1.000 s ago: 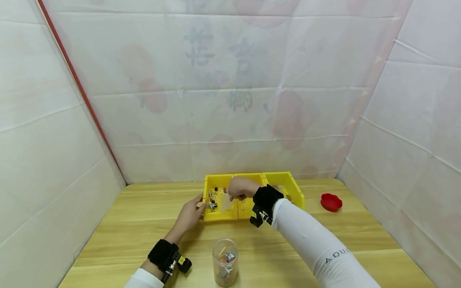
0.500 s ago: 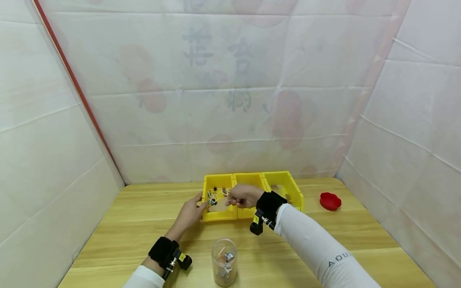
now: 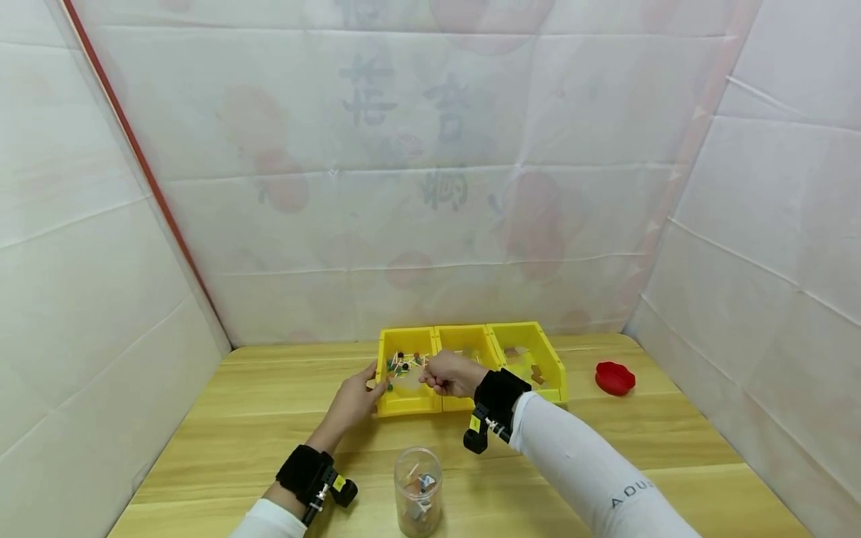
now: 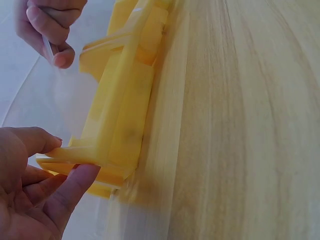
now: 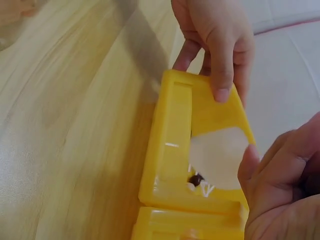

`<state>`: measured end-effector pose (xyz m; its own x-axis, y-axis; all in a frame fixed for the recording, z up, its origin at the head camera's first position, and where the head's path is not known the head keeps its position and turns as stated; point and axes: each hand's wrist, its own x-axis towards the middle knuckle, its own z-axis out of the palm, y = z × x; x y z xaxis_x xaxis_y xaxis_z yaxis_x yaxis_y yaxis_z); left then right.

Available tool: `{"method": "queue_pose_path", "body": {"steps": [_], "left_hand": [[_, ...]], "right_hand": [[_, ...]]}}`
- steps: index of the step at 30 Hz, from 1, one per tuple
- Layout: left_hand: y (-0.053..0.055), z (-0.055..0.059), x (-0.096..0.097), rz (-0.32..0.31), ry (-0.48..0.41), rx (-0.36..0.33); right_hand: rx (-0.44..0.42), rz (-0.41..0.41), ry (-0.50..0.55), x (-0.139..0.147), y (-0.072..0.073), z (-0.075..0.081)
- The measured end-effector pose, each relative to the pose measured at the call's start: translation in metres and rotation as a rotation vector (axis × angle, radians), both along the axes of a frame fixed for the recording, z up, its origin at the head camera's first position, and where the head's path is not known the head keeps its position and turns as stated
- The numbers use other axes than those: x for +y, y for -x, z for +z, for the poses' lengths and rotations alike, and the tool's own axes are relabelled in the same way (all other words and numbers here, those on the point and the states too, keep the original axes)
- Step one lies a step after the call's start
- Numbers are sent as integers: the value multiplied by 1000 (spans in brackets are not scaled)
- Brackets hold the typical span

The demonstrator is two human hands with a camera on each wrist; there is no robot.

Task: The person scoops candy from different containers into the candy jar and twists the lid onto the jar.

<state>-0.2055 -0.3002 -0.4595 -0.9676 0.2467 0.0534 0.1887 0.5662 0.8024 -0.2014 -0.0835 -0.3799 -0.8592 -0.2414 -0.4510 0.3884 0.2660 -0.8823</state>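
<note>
Three yellow bins stand side by side in the head view. My left hand grips the outer wall of the left bin, thumb on one side and fingers on the other in the left wrist view. My right hand is over the left and middle bins and pinches a thin translucent plastic scraper with rounded corners. The scraper's broad end reaches down into the left bin. White sticks with dark, red and green balls lie beyond it, partly hidden by the scraper in the right wrist view.
A clear jar with small scraps inside stands near the front of the wooden table. Brown pieces lie in the right bin. To the right sits a red scalloped dish. White cloth walls enclose the table.
My right hand has moved slightly toward the front with the scraper. The sticks and balls in the left bin have shifted about. My left hand stays on the bin's wall.
</note>
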Motion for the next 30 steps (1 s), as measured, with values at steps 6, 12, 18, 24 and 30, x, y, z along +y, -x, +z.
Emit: {"method": "queue_pose_path", "body": {"steps": [6,12,18,24,30], "left_hand": [[-1,0,1,-4,8,12],[0,0,1,-13,3,25],[0,2,2,-8,-2,19],[0,2,1,-4,-3,19],[-1,2,0,-3,-13,13]], "right_hand": [[20,15,-24,2,-9,8],[9,36,-25,4,-16,15],[-6,25,-10,1,-16,14],[-10,-19,9,-10,-10,3],[-13,-64,66,-19,-7,-4]]}}
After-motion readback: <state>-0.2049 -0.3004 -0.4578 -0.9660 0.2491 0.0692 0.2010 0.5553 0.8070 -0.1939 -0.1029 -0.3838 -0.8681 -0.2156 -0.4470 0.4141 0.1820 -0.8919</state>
